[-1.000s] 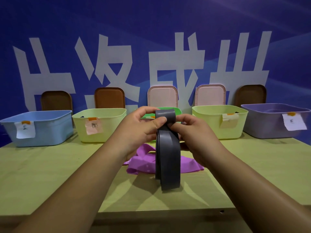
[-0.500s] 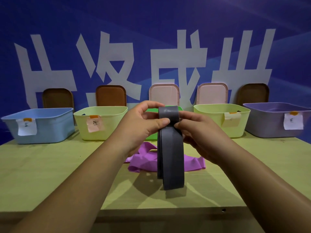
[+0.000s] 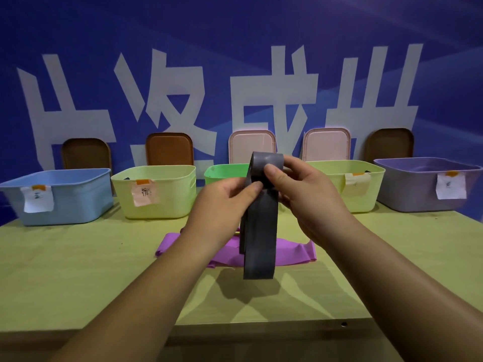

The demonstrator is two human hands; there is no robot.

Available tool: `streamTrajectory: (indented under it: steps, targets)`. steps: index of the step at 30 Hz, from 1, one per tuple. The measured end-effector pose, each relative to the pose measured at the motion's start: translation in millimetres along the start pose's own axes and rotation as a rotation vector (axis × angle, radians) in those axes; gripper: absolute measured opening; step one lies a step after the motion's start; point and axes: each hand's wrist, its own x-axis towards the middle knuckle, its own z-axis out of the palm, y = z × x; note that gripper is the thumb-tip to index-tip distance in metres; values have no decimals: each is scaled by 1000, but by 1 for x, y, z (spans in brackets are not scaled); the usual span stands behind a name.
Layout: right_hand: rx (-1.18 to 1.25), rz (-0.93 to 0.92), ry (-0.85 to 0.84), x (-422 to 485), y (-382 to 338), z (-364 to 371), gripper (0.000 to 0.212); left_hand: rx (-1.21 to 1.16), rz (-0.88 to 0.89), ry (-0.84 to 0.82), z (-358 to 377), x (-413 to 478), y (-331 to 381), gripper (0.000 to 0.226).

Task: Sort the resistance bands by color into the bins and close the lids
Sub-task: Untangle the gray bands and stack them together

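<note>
A folded dark grey resistance band [image 3: 260, 239] hangs upright above the table's middle. My left hand [image 3: 222, 205] pinches its left edge partway down, and my right hand [image 3: 305, 194] grips its top fold with the thumb on the front. Under it a purple band [image 3: 292, 253] lies flat on the table. Along the back stand open bins: blue [image 3: 70, 197], yellow-green [image 3: 167, 194], green [image 3: 222, 173] partly hidden behind my hands, another yellow-green [image 3: 366, 186] and purple [image 3: 418, 189].
Lids lean on the blue wall behind the bins: three brown [image 3: 86, 152] [image 3: 170, 148] [image 3: 389, 142] and two pink [image 3: 251, 146] [image 3: 326, 143]. Paper labels hang on four bins. The table's front edge [image 3: 261, 327] runs below my forearms.
My left hand has slid lower on the grey band while my right hand moved up to its top fold. The band hangs a little higher.
</note>
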Motion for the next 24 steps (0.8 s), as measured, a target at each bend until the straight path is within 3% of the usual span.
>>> streamTrajectory:
  steps: [9, 18, 22, 24]
  targets:
    - [-33, -43, 91, 0, 19, 3, 27, -125, -120, -55, 15, -1, -8, 10]
    - [20, 17, 155, 3, 43, 4, 27, 103, -102, -84, 22, -3, -13, 17]
    - [70, 50, 153, 5, 41, 10, 30, 203, -116, -62, 33, -4, -14, 56]
    - [55, 57, 143, 5, 37, 11, 30, 220, -97, -14, 36, -3, -16, 59]
